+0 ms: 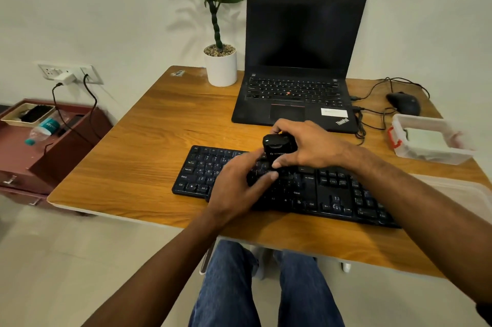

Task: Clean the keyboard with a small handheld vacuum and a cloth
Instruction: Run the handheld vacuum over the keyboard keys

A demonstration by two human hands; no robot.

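— From the head view, what are the hands doing?

— Both are over the black keyboard (pixel 287 188), which lies on the wooden desk (pixel 149 145) near its front edge, in front of the open laptop (pixel 298 65). The right hand (pixel 308 145) has its fingers and thumb curled round a small black handheld vacuum (pixel 278 149), held upright above the middle of the key rows.

— And the left?

— The left hand (pixel 237 185) comes in from below, its fingers bent round the lower part of the vacuum, right over the keys. That part is dark against dark keys, so I think it grips the nozzle end, but I can't swear to exactly where vacuum ends and keyboard begins.

— What else is on the desk?

— A potted plant (pixel 219 60) in a white pot stands just left of the laptop, at the back. A black mouse (pixel 403 102) sits at the far right with its cable looping beside it. Nearer, on the right edge, there's a clear plastic box (pixel 428 140) with a red clasp. Off to the left, a low reddish cabinet (pixel 53 150) carries a water bottle (pixel 44 129) lying on its side, under a wall socket (pixel 70 73) with a charger plugged in.
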